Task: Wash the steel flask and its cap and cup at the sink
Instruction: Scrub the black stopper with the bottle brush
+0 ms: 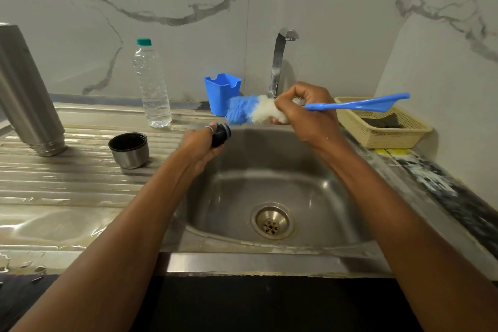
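Cap stage, we judge. Left hand [200, 143] sits at the sink's [336, 197] 10 o'clock rim, fingers wrapped tight on the black cap [221, 135], whose open end points to 2 o'clock, toward the brush. Right hand [310, 113] is at the basin's 12 o'clock, just under the tap [280, 62], fingers curled and clamped round the bottle brush [242, 113] at its white bristles. The blue tip hangs just above the cap, and we cannot tell if they touch.

No water stream shows at the tap and we see no suds, so we read the cap scrub as only starting.

The steel flask [27, 94] stands on the drainboard [67, 183] at the frame's 9 o'clock, well apart from both hands. The cup [129, 151] stands mouth up beside it, between flask and sink. The drainboard looks wet, but we cannot tell whether flask or cup are washed already.

Left to do, in our judgement: scrub and rinse the cap, and possibly also the cup and flask body.

Also present: a water bottle [152, 83] and a blue holder [222, 91] at 11 to 12 o'clock, and a basket [382, 127] at 2 o'clock.
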Motion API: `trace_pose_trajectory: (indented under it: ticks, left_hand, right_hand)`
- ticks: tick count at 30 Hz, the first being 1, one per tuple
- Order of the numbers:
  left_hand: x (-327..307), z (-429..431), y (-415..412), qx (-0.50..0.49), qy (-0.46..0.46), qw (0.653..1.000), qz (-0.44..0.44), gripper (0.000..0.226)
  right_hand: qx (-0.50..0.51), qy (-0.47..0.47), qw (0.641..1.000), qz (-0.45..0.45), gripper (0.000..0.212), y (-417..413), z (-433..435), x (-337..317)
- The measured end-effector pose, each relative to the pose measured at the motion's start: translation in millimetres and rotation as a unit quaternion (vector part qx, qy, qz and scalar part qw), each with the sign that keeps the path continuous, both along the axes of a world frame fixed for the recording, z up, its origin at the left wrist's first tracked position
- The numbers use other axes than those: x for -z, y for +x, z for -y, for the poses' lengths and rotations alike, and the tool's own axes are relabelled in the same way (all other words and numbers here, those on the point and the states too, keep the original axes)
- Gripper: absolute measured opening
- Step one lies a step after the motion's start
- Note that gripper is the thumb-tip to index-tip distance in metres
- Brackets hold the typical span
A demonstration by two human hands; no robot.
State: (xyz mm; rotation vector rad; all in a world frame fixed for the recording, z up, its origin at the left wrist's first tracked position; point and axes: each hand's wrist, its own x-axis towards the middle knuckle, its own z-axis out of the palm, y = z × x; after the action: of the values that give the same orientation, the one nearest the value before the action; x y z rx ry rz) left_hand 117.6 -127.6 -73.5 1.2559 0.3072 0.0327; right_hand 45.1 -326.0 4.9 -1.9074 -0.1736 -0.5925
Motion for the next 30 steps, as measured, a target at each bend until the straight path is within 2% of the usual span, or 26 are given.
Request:
trace_pose_trajectory:
  ticks: [3,6,12,19,23,25,30]
  left_hand:
    - [-5.7,4.0,-0.5,0.037,-0.05,0.998,-0.001,0.023]
    - [-11.2,12.0,-5.7,0.052,-0.086,0.995,-0.013,0.024]
    - [-12.7,7.2,-8.7,0.053,-0.118,0.991,-0.036,0.038]
    - [-14.4,4.9,-9.4,0.003,-0.135,0.99,-0.028,0.03]
    - [-11.4,5.0,-8.0,-0.012,-0.133,0.991,-0.016,0.023]
    - [-11.8,2.8,-7.6,-0.027,-0.136,0.99,-0.012,0.022]
    - [-11.9,15.8,-12.8,0.008,-0.122,0.992,0.007,0.025]
  right_hand:
    - [0.029,0.049,0.998,0.003,0.015,2.8,4.9,1.7]
    - [0.011,0.073,0.997,-0.006,0.013,4.6,-0.2,10.7]
    - [-0.026,0.052,0.998,0.019,0.011,6.6,-14.9,21.2]
    - [-0.041,0.012,0.999,0.019,0.014,7.9,-11.0,29.6]
    - [-0.041,-0.031,0.999,0.012,0.008,7.1,-16.9,37.2]
    - [-0.031,-0.023,0.999,0.016,0.006,7.5,-15.3,34.7]
    - [-0.013,-0.018,0.999,0.024,0.006,8.4,-13.7,33.9]
